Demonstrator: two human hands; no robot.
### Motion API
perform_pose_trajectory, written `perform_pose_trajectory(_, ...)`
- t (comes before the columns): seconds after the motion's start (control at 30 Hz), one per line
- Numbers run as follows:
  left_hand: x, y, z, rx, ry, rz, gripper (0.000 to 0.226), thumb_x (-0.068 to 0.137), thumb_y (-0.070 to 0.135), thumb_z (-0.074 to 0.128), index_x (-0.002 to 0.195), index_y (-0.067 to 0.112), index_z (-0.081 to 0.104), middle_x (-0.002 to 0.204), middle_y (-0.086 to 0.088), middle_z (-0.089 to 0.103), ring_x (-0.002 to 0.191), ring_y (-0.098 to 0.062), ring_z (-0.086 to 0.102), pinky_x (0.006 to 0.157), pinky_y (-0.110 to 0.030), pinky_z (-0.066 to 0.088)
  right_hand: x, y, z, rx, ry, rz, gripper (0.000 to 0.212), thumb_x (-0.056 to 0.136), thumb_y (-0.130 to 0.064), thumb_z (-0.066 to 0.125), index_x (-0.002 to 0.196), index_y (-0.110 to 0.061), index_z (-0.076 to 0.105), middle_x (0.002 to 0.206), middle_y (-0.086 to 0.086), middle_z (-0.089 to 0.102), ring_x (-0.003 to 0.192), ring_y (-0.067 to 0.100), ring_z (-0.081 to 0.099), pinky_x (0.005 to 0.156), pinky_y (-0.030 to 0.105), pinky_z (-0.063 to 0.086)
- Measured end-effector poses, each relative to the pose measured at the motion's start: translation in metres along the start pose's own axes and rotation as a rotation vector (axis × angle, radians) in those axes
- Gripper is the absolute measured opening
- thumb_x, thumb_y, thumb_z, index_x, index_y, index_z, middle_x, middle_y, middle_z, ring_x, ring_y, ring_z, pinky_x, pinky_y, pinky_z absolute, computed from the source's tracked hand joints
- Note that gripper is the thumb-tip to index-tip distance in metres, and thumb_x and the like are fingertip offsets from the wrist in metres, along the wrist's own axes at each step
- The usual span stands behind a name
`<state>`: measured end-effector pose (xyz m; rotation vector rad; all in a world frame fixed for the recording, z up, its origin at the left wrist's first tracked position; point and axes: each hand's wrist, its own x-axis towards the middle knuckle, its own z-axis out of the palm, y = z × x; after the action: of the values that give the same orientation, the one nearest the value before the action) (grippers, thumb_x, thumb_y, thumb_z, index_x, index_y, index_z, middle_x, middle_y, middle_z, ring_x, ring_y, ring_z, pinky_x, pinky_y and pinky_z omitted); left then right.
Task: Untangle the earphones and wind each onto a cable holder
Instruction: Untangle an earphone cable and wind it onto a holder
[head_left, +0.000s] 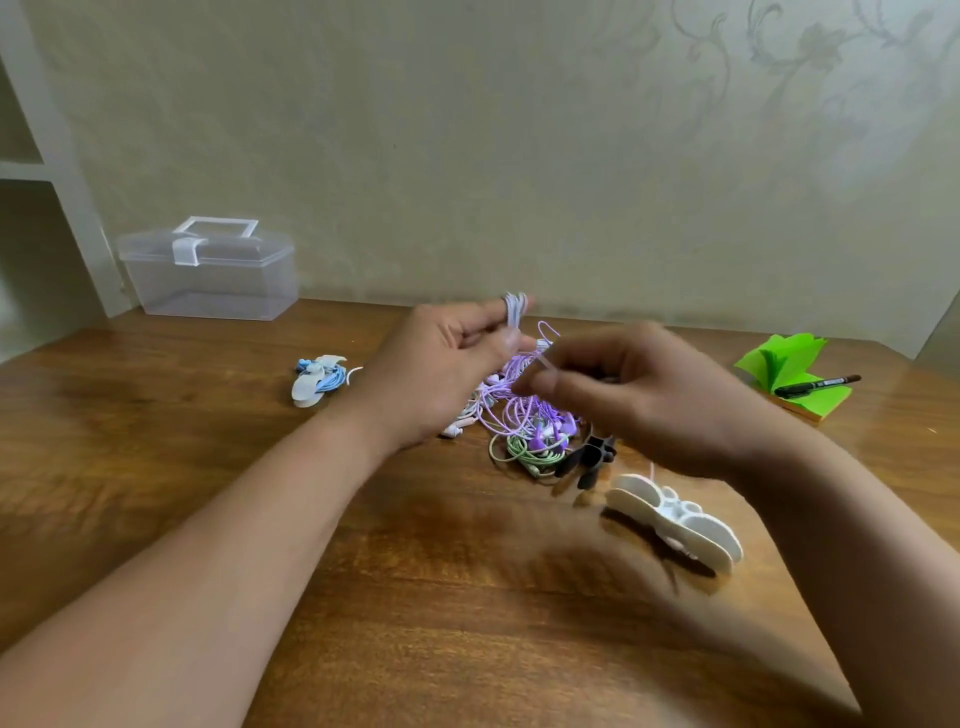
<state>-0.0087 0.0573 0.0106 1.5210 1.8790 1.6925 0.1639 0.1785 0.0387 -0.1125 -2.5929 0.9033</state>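
Above the far middle of the bench, the left hand pinches a small coil of pale lilac earphone cable in its fingers. The blurred right hand grasps its strand, which trails from the purple, green and white earphone tangle. A hard tug could tighten knots or spill the coil.

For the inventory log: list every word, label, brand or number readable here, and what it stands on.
Black marker: pale print along the barrel, too small and blurred to read.
Clear plastic box, green note pad, earphone cables, white cable holder: no text shows.
Nothing else is legible.
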Motion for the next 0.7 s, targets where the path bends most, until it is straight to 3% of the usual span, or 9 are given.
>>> perform_pose_trajectory(0.1,-0.003,0.001,0.000,0.088,-0.199,0.021,0.035,0.102,0.016,0.064,0.137,0.020,0.066,0.120,0.011,0.075,0.115,-0.001,0.066,0.105,-0.022,0.048,0.000,0.008,-0.013,0.008,0.246,0.000,0.027,0.100,-0.035,0.069,0.078,-0.020,0.070,0.054,-0.010,0.044,0.048,0.003,0.037,0.046,0.020,0.029)
perform_pose_trajectory(0.2,-0.005,0.004,0.003,0.081,-0.320,0.039,0.035,0.102,0.017,0.063,0.137,0.017,0.066,0.128,0.008,0.072,0.122,-0.005,0.064,0.110,-0.027,0.046,0.001,0.015,-0.021,0.065,0.367,0.038,0.026,0.096,-0.033,0.073,0.080,-0.013,0.067,0.050,-0.012,0.044,0.043,0.002,0.035,0.042,0.015,0.028)
perform_pose_trajectory(0.27,-0.007,0.006,0.004,0.025,-0.373,0.030,0.029,0.103,0.015,0.061,0.131,0.015,0.070,0.121,-0.002,0.075,0.100,-0.003,0.067,0.096,-0.025,0.053,0.002,0.018,-0.021,0.135,0.375,0.047,0.026,0.093,-0.035,0.075,0.082,-0.012,0.068,0.050,-0.014,0.044,0.044,0.003,0.034,0.044,0.016,0.028)
perform_pose_trajectory(0.3,-0.008,0.008,0.004,-0.035,-0.390,0.015,0.026,0.103,0.014,0.060,0.125,0.013,0.073,0.109,-0.004,0.077,0.081,-0.003,0.065,0.080,-0.021,0.055,0.003,0.019,-0.020,0.183,0.371,0.048,0.026,0.090,-0.037,0.075,0.083,-0.013,0.068,0.051,-0.014,0.045,0.045,0.003,0.035,0.044,0.017,0.029)
perform_pose_trajectory(0.37,-0.011,0.011,0.005,-0.181,-0.424,-0.023,0.025,0.101,0.016,0.060,0.121,0.015,0.074,0.085,-0.004,0.070,0.051,-0.008,0.046,0.048,-0.018,0.037,0.006,0.025,-0.017,0.301,0.356,0.056,0.027,0.086,-0.041,0.074,0.084,-0.015,0.067,0.051,-0.014,0.045,0.045,0.004,0.036,0.045,0.018,0.030)
perform_pose_trajectory(0.4,-0.011,0.012,0.006,-0.273,-0.449,-0.042,0.028,0.099,0.019,0.062,0.124,0.016,0.074,0.082,-0.005,0.067,0.046,-0.009,0.038,0.043,-0.020,0.028,0.007,0.028,-0.014,0.364,0.347,0.062,0.028,0.086,-0.041,0.073,0.086,-0.014,0.066,0.052,-0.013,0.045,0.045,0.004,0.035,0.044,0.017,0.030)
perform_pose_trajectory(0.53,-0.008,0.012,0.006,-0.669,-0.399,-0.040,0.032,0.094,0.025,0.063,0.120,0.010,0.073,0.098,-0.002,0.071,0.037,-0.002,0.031,0.043,-0.027,0.014,0.010,0.036,-0.001,0.346,0.278,0.063,0.035,0.094,-0.047,0.065,0.096,-0.012,0.069,0.057,-0.012,0.046,0.050,0.005,0.037,0.048,0.020,0.031)
perform_pose_trajectory(0.7,0.006,0.006,-0.006,-0.881,-0.036,-0.087,0.027,0.099,0.026,0.057,0.124,0.024,0.067,0.094,0.003,0.073,0.035,-0.001,0.026,0.043,-0.020,0.015,0.008,0.028,0.010,0.023,0.092,0.066,0.027,0.107,-0.037,0.053,0.101,-0.021,0.074,0.060,-0.024,0.056,0.056,0.001,0.045,0.058,0.019,0.036)
